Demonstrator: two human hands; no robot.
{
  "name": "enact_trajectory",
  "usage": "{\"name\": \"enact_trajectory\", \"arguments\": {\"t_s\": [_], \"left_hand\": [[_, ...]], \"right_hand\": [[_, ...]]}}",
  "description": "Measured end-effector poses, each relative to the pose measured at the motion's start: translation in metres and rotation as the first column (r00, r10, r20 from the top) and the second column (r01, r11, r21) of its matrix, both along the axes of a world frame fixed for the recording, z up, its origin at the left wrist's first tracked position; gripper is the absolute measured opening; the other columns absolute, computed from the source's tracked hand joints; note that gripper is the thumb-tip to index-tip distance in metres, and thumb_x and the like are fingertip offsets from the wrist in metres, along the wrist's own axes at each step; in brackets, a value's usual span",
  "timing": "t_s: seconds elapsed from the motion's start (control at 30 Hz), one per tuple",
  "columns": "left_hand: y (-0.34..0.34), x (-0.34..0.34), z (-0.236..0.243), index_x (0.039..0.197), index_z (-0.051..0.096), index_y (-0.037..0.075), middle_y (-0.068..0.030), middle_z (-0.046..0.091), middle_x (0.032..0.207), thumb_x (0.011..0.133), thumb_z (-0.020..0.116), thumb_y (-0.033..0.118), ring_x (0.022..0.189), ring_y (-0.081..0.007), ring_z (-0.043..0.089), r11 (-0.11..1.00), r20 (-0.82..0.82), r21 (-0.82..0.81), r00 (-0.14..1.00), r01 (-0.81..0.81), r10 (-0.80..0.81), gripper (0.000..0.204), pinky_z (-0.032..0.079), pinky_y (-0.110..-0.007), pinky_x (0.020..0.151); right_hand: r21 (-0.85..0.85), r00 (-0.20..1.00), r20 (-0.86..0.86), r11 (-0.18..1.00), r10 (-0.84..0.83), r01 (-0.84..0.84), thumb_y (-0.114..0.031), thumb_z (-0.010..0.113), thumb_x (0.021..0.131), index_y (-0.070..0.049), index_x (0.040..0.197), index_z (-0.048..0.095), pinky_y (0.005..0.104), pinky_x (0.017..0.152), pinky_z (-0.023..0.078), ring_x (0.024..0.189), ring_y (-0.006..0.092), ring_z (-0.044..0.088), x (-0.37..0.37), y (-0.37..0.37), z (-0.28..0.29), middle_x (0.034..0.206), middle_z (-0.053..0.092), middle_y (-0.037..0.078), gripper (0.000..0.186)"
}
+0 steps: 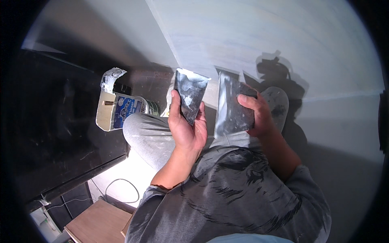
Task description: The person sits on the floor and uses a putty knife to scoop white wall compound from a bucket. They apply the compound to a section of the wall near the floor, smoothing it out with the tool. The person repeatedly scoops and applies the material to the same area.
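Observation:
My left hand (187,131) grips a dark, flat putty spreader (189,92), tapered toward the palm. White filler coats its wide upper edge, with a smear on the face. To its right, my right hand (262,117) is closed on a broader dark putty spreader (233,107), thumb across its face. A pale band of filler runs along this one's left edge. Both spreaders are held up over my lap, a small gap between them.
Left of my knee stands a cut-open can (106,117) with a blue label and a raised flap; a round bucket (153,107) sits behind it. A pale wall (263,36) rises ahead, a black panel (60,125) at left. A wooden board (99,220) and a cable (121,180) lie lower left.

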State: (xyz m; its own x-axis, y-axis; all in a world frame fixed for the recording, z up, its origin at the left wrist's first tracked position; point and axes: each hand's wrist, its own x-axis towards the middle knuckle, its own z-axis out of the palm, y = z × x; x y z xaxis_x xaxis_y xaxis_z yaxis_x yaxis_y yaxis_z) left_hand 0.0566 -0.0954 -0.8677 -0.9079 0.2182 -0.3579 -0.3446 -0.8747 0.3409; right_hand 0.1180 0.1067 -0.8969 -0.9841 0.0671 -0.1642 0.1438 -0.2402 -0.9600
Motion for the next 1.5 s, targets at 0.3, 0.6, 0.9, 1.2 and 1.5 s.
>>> {"name": "enact_trajectory", "arguments": {"t_s": [0.3, 0.6, 0.9, 1.2, 1.5], "left_hand": [[0.011, 0.005, -0.006, 0.115, 0.061, 0.012, 0.0006, 0.069, 0.105, 0.101, 0.058, 0.03, 0.091, -0.0107, 0.069, 0.998, 0.083, 0.05, 0.996, 0.032, -0.036, 0.023, 0.059, -0.027, 0.073], [-0.003, 0.006, 0.003, 0.115, 0.062, 0.005, -0.0022, 0.071, 0.102, 0.1, 0.06, 0.026, 0.084, -0.0141, 0.069, 0.969, -0.042, -0.246, 0.999, -0.036, 0.027, 0.026, 0.061, -0.025, 0.07], [-0.02, -0.009, 0.0, 0.125, 0.051, -0.002, -0.0221, 0.071, 0.1, 0.105, 0.043, 0.018, 0.066, -0.0275, 0.073, 0.859, 0.026, 0.281, 0.892, 0.427, -0.452, 0.03, 0.065, -0.035, 0.054], [-0.022, -0.003, 0.006, 0.127, 0.048, -0.002, -0.0207, 0.066, 0.1, 0.105, 0.042, 0.018, 0.08, -0.0254, 0.068, 0.872, -0.026, 0.297, 0.916, 0.389, -0.399, 0.03, 0.063, -0.033, 0.049], [0.003, 0.011, 0.02, 0.115, 0.057, -0.009, -0.0256, 0.071, 0.093, 0.104, 0.046, 0.021, 0.065, -0.0307, 0.073, 0.799, 0.209, 0.28, 0.778, 0.533, -0.592, 0.035, 0.062, -0.034, 0.046]], "right_hand": [[-0.574, 0.983, -0.083, 0.798, 0.166, -0.183, -0.023, 0.062, 0.094, 0.003, 0.13, 0.053, 0.0373, 0.091, 0.055, 0.104, 0.0187, 0.066, -0.002, -0.023, 0.015, 0.115, 0.067, 0.014, 0.045], [-0.266, 0.99, 0.082, 0.955, -0.111, 0.129, -0.013, 0.064, 0.089, -0.003, 0.108, 0.064, 0.0292, 0.072, 0.054, 0.084, 0.0126, 0.066, -0.01, -0.002, 0.054, 0.094, 0.068, 0.005, 0.022], [0.8, 0.677, -0.592, 0.413, 0.436, 0.434, 0.001, 0.065, 0.076, -0.022, 0.125, 0.07, 0.0345, 0.086, 0.048, 0.088, 0.0216, 0.06, -0.03, 0.001, 0.048, 0.107, 0.066, 0.002, 0.054], [0.67, 0.772, -0.612, 0.631, 0.173, 0.39, -0.008, 0.065, 0.088, -0.019, 0.109, 0.072, 0.0376, 0.091, 0.051, 0.1, 0.0223, 0.063, -0.028, 0.028, 0.02, 0.108, 0.066, 0.004, 0.025], [-0.521, 0.989, -0.144, 0.847, 0.037, -0.107, -0.037, 0.079, 0.083, -0.004, 0.131, 0.05, 0.0347, 0.095, 0.049, 0.103, 0.0186, 0.061, -0.021, -0.016, 0.012, 0.112, 0.061, 0.01, 0.064]]}}
